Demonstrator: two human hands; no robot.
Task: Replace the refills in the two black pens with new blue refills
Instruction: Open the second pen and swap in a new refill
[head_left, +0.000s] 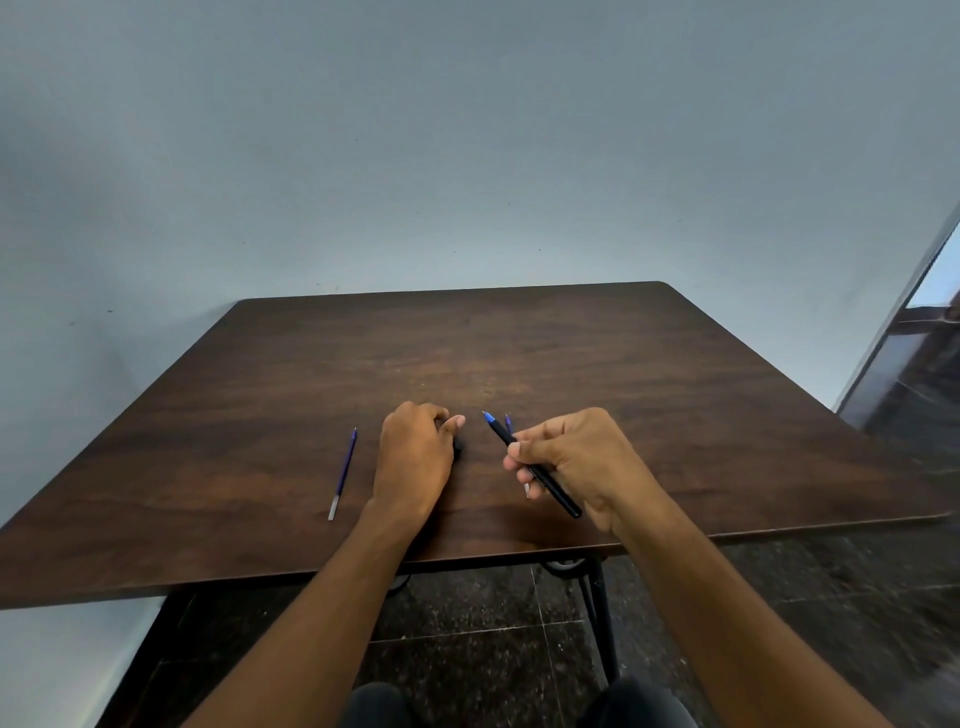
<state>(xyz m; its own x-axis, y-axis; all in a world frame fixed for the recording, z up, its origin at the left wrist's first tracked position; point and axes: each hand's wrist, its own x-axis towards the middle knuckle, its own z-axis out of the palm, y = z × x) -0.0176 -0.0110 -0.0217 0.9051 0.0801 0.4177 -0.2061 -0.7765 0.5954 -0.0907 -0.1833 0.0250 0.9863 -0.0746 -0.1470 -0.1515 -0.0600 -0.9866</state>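
Pale blue walls close in behind a dark wooden table (519, 343), which stands on black metal legs over a speckled dark floor. Out on the left of the tabletop lies a loose blue refill (343, 473), its long axis running near-to-far with the pale end toward the person and the tip pointing away. The left hand (413, 457) rests knuckles-up just to the right of that refill, fingers curled down over a small dark object (458, 448) that peeks out at its right edge (too hidden to say whether it is the second pen or only a part of one). The right hand (571, 457) hovers above the table and pinches a black pen (535, 470) between thumb and fingers; the pen slants from lower right up to upper left, and a blue tip shows at its far end. A second blue refill (508, 422) lies partly behind that hand, only its tip and a pale end visible. Judging by the blue tip, this pen probably already holds its new refill. The refill on the left lies nearest the left hand, lengthwise beside it, so picking it up would likely fall to that hand.
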